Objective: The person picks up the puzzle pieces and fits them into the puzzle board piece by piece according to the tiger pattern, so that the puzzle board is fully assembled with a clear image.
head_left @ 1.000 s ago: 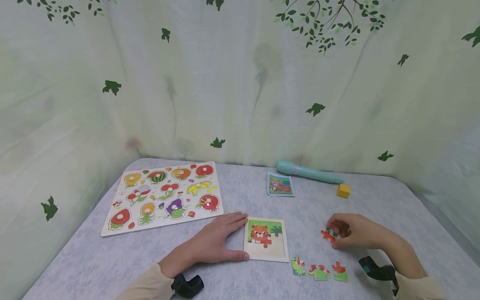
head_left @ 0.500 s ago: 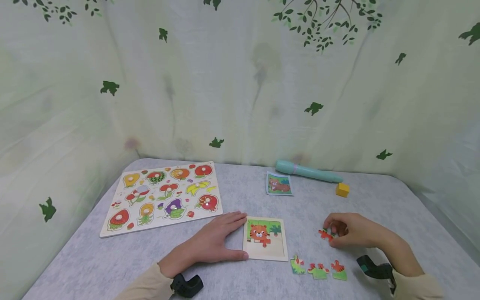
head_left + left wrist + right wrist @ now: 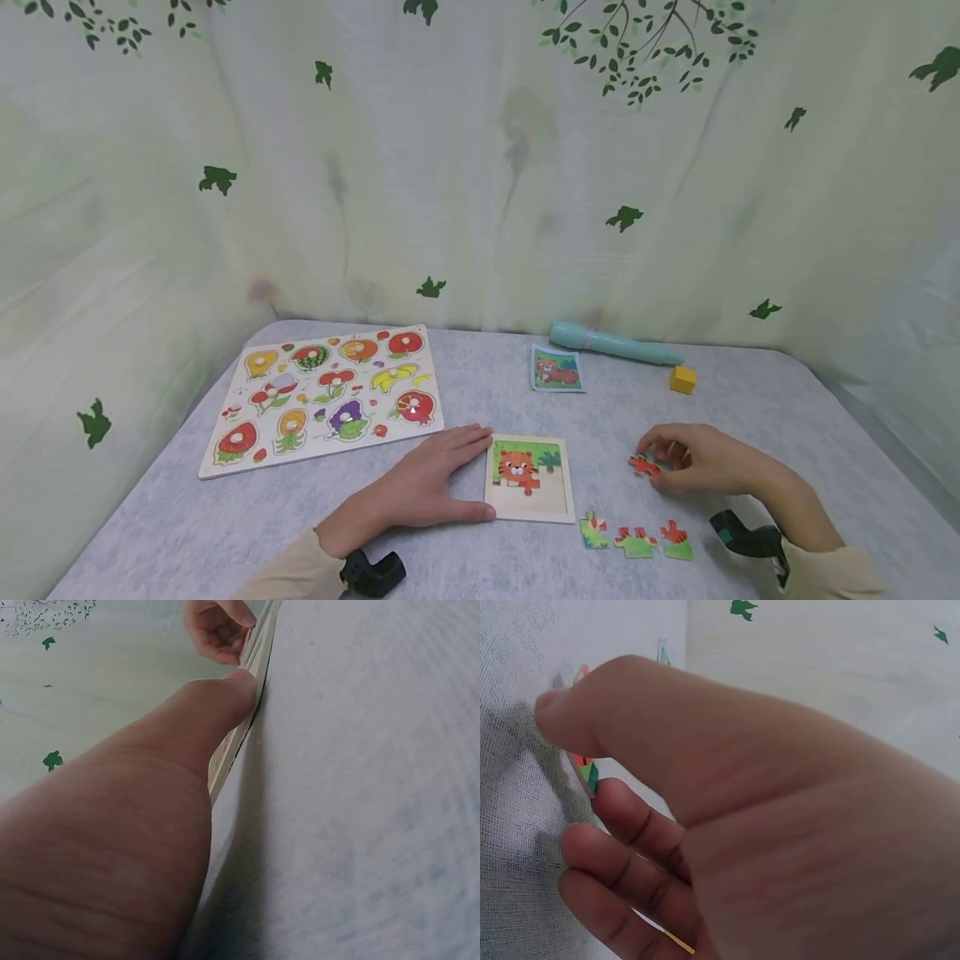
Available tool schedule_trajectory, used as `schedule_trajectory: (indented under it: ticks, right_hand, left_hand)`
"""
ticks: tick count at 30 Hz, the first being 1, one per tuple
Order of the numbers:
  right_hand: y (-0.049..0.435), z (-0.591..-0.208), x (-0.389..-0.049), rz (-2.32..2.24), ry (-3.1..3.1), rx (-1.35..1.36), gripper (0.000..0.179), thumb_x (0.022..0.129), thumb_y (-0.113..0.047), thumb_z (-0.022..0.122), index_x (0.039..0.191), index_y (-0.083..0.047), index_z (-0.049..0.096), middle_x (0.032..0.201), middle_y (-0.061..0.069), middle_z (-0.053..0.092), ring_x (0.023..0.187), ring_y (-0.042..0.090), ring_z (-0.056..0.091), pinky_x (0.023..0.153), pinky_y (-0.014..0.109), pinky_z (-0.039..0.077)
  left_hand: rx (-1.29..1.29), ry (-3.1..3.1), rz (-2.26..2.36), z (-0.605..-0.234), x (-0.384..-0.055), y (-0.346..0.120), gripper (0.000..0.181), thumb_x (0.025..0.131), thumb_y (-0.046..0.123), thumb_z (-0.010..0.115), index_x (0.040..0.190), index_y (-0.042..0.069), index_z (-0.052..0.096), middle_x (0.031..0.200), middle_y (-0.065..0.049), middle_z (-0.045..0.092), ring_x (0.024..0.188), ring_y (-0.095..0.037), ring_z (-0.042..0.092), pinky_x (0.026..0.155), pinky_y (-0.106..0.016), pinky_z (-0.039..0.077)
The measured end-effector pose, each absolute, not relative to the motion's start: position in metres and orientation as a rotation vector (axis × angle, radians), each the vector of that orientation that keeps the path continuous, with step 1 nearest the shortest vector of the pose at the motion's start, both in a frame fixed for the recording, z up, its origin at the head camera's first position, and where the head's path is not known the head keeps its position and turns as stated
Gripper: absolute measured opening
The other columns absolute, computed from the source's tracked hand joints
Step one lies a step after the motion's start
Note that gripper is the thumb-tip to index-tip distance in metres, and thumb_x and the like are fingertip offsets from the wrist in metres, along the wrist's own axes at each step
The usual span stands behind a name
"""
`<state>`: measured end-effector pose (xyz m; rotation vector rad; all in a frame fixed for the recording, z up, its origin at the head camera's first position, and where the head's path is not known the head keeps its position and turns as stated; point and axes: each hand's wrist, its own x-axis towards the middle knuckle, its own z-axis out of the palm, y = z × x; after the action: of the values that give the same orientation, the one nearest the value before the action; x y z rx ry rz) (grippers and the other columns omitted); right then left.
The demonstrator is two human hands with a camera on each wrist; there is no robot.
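Orange puzzle piece (image 3: 642, 466) in the person's right hand (image 3: 703, 458)

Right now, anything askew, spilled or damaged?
No spills or visible damage. The large white fruit-picture board, left, sits askew: its near edge slants compared with the small square wooden tray. Three loose orange-and-green jigsaw pieces nearby look merely unplaced.

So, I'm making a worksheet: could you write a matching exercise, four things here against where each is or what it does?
1. Left hand
2. Right hand
3. Yellow block
4. Fruit board

A. pinches a red puzzle piece
B. lies flat, far left on the table
C. sits near the narrow end of the teal wand
D. rests against the tiger puzzle tray

Pairs: 1-D; 2-A; 3-C; 4-B
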<state>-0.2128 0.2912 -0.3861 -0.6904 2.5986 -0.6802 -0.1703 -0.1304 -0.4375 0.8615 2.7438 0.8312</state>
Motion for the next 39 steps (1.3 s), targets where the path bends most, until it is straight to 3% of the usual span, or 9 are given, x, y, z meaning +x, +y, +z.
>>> schedule_trajectory:
  ticks: [28, 39]
  right_hand:
    - [0.262, -0.388, -0.208, -0.745, 2.735, -0.906, 0.034, 0.088, -0.013, 0.076, 0.121, -0.021, 0.073, 0.099, -0.009, 0.06, 0.081, 0.006, 0.056, 0.068, 0.022, 0.052]
    - [0.249, -0.393, -0.205, -0.797, 2.765, -0.981, 0.035, 0.089, -0.012, 0.078, 0.122, -0.021, 0.072, 0.101, -0.007, 0.058, 0.073, 0.005, 0.054, 0.061, 0.02, 0.049]
  left_hand:
    - [0.861, 2.741, 0.829, -0.437, -0.169, -0.13, 0.094, 0.085, 0.072, 0.069, 0.159, 0.02, 0.044, 0.165, 0.005, 0.038, 0.154, -0.022, 0.032, 0.122, -0.055, 0.033]
    - [0.863, 2.746, 0.828, -0.437, -0.17, -0.13, 0.094, 0.085, 0.072, 0.069, 0.158, 0.019, 0.044, 0.165, 0.005, 0.038, 0.154, -0.022, 0.032, 0.121, -0.056, 0.033]
